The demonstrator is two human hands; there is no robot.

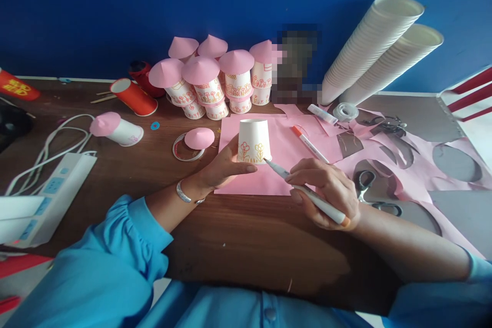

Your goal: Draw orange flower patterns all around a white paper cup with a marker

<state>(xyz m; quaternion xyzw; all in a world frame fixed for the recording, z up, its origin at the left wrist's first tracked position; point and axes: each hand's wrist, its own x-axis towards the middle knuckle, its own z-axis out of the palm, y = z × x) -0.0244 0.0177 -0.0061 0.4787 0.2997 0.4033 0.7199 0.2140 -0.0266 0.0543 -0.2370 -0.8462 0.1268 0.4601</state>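
Note:
My left hand (229,164) is wrapped round the left and lower side of a white paper cup (253,136), which is held upside down above a pink paper sheet (234,184). Orange and yellow flowers are drawn low on the cup's side. A white marker with an orange end (319,202) is gripped in my right hand (326,192), its tip at the cup's lower right edge. On the sheet rests a second marker with an orange cap (307,143). Behind the cup stand several decorated paper cups with pink cone roofs (200,87).
Two tall stacks of white cups (369,46) lean against the blue wall. To the right are scissors (363,184), a tape roll (346,111) and cut pink paper scraps (407,164). A power strip (57,200), a roofed cup lying down (125,130) and a red cup (134,97) are at left.

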